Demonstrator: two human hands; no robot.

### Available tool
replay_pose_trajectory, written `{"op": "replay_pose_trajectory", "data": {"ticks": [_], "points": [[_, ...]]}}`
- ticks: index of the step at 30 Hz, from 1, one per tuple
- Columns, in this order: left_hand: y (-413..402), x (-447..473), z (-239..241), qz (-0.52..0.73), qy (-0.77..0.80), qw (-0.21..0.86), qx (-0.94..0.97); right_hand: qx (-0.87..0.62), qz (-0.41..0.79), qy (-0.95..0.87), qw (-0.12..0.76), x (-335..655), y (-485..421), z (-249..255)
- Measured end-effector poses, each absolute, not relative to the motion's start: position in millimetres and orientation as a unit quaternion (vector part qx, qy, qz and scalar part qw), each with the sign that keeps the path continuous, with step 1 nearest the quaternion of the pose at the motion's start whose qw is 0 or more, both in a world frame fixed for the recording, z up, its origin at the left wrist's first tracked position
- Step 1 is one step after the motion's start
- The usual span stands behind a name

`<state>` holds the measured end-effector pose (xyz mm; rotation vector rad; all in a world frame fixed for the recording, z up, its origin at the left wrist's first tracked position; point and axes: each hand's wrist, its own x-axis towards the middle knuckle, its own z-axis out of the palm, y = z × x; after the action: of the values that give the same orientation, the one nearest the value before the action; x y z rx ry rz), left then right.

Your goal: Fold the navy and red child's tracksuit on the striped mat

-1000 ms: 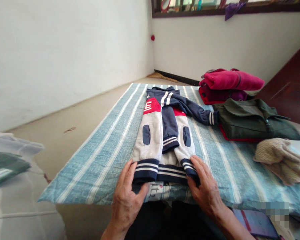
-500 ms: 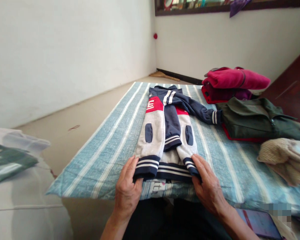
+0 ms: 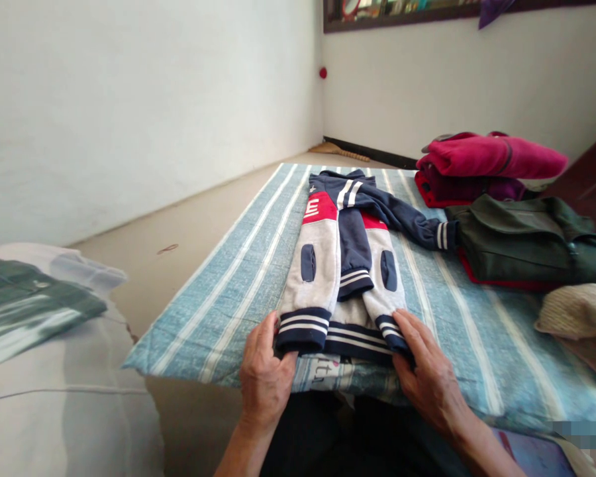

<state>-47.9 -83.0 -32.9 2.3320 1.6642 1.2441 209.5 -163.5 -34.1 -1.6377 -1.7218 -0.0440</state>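
Note:
A grey, navy and red jacket (image 3: 316, 258) lies on a blue striped cloth (image 3: 228, 291), its striped hem toward me. One navy sleeve (image 3: 356, 255) is folded down over the middle, and the other stretches out to the right. My left hand (image 3: 265, 368) is closed on the near left corner of the hem, thumb below and fingers on the outer side. At the right corner of the hem, my right hand (image 3: 424, 364) grips in the same way. The fingertips of both hands are partly hidden by the fabric.
Folded pink and purple clothes (image 3: 496, 159) are stacked at the back right, with a dark green garment (image 3: 521, 238) in front and a beige knit (image 3: 579, 321) nearer. Green-and-white clothing (image 3: 34, 298) lies at left. A phone (image 3: 534, 454) sits near the front right edge.
The view has turned slightly left, so everything sits farther right in the picture. Both hands keep their hold on the jacket hem, and the jacket lies as before.

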Motion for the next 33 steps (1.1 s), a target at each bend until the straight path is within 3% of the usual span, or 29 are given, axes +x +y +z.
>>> {"op": "replay_pose_trajectory", "data": {"ticks": [9, 15, 21, 29, 33], "points": [[-83.9, -48.1, -29.1, 0.357, 0.555, -0.022, 0.751, -0.526, -0.031, -0.764, 0.373, 187.8, -140.0, 38.6], [-83.6, -51.3, -32.6, 0.348, 0.559, 0.002, 0.753, -0.413, 0.002, -0.891, 0.187, 168.6, -77.4, 58.4], [-87.0, -48.5, -32.0, 0.348, 0.566, -0.007, 0.747, -0.357, 0.006, -0.930, 0.088, 161.2, -53.8, 63.8], [-87.6, -40.9, -32.3, 0.340, 0.595, -0.004, 0.728, -0.314, -0.083, -0.923, 0.208, 167.8, -49.9, 49.1], [-86.4, -42.0, -31.8, 0.322, 0.600, 0.006, 0.733, -0.312, -0.103, -0.920, 0.215, 169.6, -52.2, 42.8]]}}
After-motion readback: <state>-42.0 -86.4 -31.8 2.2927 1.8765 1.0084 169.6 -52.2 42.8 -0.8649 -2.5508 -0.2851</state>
